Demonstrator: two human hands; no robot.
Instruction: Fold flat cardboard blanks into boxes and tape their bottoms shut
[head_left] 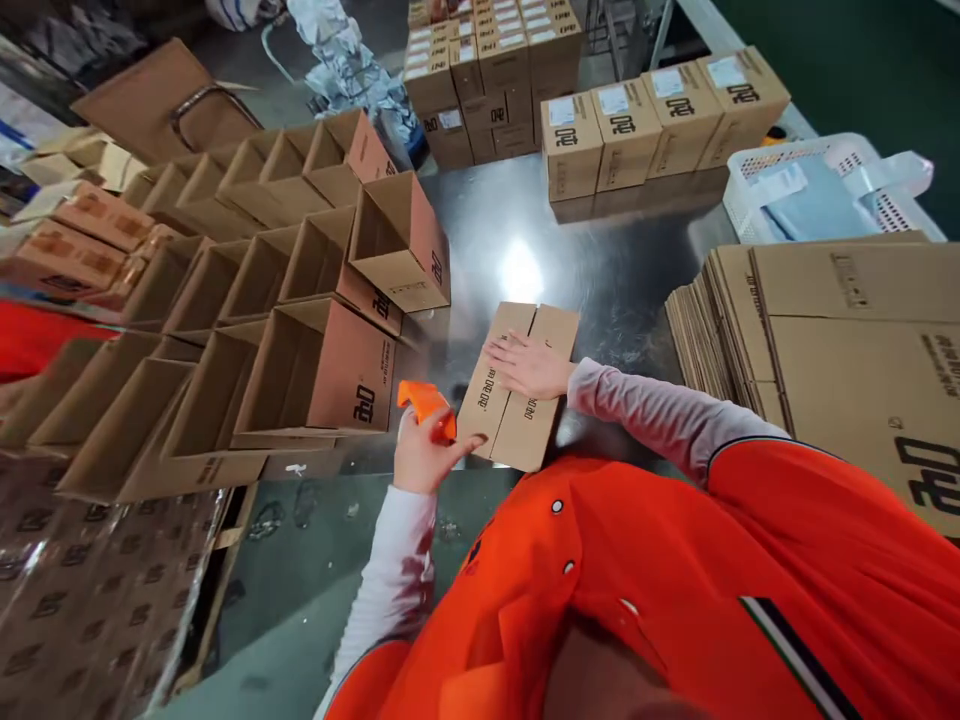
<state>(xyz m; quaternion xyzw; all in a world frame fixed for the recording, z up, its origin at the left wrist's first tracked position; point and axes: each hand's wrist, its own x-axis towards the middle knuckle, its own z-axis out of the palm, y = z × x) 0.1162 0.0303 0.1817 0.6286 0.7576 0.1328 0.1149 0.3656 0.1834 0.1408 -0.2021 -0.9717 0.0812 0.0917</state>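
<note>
A brown cardboard box (487, 400) lies in front of me on the metal table, its two top flaps folded together along a middle seam. My right hand (531, 364) is spread flat across the flaps, fingers pointing left. At the box's left edge, my left hand (426, 450) grips an orange tape dispenser (426, 402), with the thumb stretched to the box's near left corner. Part of the dispenser is hidden by the fingers. Black print shows on both flaps.
Rows of open-topped cartons (322, 370) stand at left. Flattened cardboard (840, 380) is stacked at right, near a white plastic basket (795, 150) holding bluish items. Several closed, labelled boxes (630, 135) line the far edge of the metal table (487, 220), with more boxes (495, 80) stacked behind.
</note>
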